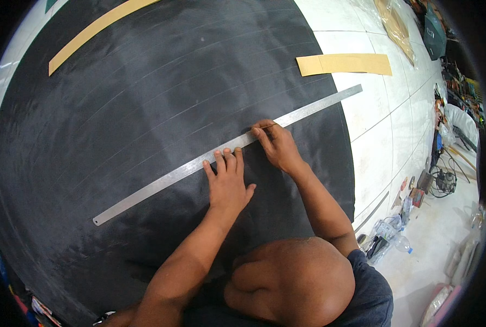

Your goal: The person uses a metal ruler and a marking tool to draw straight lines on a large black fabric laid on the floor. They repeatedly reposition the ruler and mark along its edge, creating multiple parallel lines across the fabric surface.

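A long steel ruler (172,177) lies slantwise across a large black sheet (161,98), its far right end reaching past the sheet's edge over the white tiles. My left hand (228,180) rests with fingers spread, the fingertips pressing on the ruler's middle. Just right of it, my right hand (275,143) is closed in a pinch at the ruler's far edge. Between those fingers shows a thin, dark, stick-like tool (266,128); its tip is too small to make out. Faint pale lines run across the sheet beyond the ruler.
A tan strip (98,34) lies at the sheet's far left, and a shorter tan piece (344,65) overlaps its right edge. On the white tiled floor (382,125) to the right are plastic bottles (387,234), a coiled black cable (443,181) and clutter. My bent knee (303,278) is close below.
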The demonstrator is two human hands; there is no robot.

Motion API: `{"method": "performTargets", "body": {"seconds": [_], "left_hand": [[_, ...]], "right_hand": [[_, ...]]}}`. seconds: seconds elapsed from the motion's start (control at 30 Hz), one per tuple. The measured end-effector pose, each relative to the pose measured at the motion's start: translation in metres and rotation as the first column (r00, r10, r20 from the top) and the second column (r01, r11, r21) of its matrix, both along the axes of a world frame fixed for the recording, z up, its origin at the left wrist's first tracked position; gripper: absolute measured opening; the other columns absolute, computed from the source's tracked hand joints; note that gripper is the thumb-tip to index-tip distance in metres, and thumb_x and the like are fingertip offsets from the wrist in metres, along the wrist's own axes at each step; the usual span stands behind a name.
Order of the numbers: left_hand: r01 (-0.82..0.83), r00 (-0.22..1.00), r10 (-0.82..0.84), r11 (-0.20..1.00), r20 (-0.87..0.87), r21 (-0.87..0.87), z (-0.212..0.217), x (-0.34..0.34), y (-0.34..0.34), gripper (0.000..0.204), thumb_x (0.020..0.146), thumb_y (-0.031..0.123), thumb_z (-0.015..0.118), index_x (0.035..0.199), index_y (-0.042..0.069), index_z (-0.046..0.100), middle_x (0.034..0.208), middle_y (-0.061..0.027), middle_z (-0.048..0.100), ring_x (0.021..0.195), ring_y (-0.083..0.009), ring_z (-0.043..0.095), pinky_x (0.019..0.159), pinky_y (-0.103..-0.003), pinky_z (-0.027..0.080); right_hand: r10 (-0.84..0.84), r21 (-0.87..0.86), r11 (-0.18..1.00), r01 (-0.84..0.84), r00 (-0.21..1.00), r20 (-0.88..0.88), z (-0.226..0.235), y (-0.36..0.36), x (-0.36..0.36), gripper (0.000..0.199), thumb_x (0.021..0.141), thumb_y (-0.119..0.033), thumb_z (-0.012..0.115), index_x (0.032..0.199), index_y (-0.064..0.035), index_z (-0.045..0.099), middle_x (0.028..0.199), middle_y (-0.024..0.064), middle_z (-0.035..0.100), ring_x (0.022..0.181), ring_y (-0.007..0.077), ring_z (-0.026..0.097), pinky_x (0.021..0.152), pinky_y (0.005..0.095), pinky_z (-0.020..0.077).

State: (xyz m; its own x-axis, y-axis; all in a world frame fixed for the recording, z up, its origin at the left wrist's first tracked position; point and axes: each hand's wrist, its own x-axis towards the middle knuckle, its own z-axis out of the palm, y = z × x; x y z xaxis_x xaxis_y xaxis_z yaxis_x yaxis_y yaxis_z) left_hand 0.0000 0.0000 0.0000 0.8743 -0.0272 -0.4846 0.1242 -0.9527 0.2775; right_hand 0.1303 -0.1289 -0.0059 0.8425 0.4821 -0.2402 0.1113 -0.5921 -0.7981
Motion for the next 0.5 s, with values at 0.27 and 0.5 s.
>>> {"method": "performTargets", "body": {"seconds": [0.27,0.5], "left_hand": [[-0.023,1.0,0.023,1.0,-0.015,-0.019,-0.001,0.003,0.003,0.103,0.084,0.055,0.07,0.156,0.0,0.022,0.155,-0.0243,0.031,0.147,-0.0427,0.025,0.116,-0.066,0.021],[-0.01,0.999,0.01,1.0,-0.039,0.001,0.001,0.002,0.0,0.106,0.084,0.058,0.07,0.157,-0.001,0.021,0.155,-0.0248,0.031,0.147,-0.0426,0.025,0.117,-0.065,0.021]], "right_hand": [[0.054,-0.125,0.992,-0.033,0.984,0.168,0.003,0.0,0.006,0.022,0.101,-0.019,0.057,0.107,0.0018,0.062,0.1,0.0219,0.069,0.095,0.0409,0.066,0.082,0.0444,0.052],[-0.201,-0.28,0.909,0.308,0.914,0.353,-0.002,-0.087,0.076,0.028,0.104,-0.026,0.051,0.11,0.0,0.059,0.101,0.0287,0.067,0.098,0.0501,0.062,0.082,0.0523,0.0502]]}}
